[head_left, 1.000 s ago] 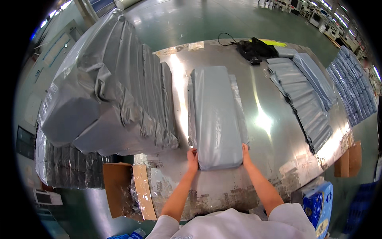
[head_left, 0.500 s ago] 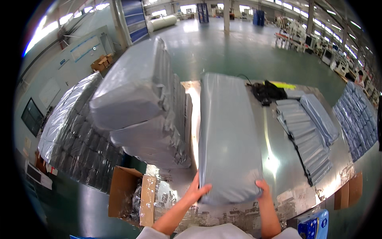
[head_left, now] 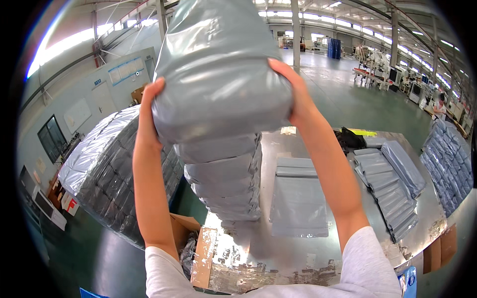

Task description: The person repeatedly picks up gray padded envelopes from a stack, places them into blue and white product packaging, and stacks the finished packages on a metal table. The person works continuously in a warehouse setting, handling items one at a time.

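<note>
Raised high at the left is a large grey plastic-wrapped bundle point(head_left: 221, 84), pillow-shaped with a wrinkled, shiny skin. My left hand point(head_left: 150, 111) presses its left side and my right hand point(head_left: 293, 92) grips its right side, so both hands are closed on it. Directly under it rises a stack of similar grey bundles point(head_left: 223, 174) on the table's left part. Whether the bundle touches the stack is hidden by its own front end. Between my arms, a flat grey plastic bag point(head_left: 299, 203) lies on the metal table point(head_left: 263, 253).
Overlapping grey bags point(head_left: 385, 184) with a black strip lie at the table's right, near a black cloth-like item point(head_left: 344, 140). An open cardboard box point(head_left: 202, 258) stands at the front left. Wrapped stacks stand left point(head_left: 119, 174) and right point(head_left: 447, 166). Far right, a person point(head_left: 439, 107) is visible.
Both hands have lifted the bundle off the table and carried it up and left above the stack. The flat grey bag on the table is now exposed.
</note>
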Motion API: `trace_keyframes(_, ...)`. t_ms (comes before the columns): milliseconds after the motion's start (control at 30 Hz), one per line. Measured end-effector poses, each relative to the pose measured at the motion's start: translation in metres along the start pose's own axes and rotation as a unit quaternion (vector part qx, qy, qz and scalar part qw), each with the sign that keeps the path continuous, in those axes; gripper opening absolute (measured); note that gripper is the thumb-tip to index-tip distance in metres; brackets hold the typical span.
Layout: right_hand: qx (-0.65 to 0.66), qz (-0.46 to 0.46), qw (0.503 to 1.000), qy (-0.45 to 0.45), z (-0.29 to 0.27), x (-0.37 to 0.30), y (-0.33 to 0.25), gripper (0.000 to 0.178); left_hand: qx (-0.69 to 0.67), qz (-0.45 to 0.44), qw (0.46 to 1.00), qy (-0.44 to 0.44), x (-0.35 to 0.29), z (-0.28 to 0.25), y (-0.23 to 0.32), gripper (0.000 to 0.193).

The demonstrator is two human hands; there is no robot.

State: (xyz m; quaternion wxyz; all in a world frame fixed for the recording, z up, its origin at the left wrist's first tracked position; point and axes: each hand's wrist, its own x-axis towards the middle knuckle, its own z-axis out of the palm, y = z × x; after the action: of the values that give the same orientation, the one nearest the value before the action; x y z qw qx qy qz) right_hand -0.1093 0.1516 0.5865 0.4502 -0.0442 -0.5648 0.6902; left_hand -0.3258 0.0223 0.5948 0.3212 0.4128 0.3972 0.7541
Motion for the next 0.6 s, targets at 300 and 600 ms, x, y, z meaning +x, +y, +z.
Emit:
trace_keyframes(300,-0.148,0.092,0.984,-0.043,0.000,0.042,0.089,0.082,0.048,-0.162,0.984,-0.049,0.082,-0.109,-0.064,0.087)
trace_keyframes(600,-0.111,0.065,0.985,0.116,-0.079,0.001,0.177,0.078,-0.081,-0.080,0.992,-0.057,0.082,-0.211,-0.203,0.059)
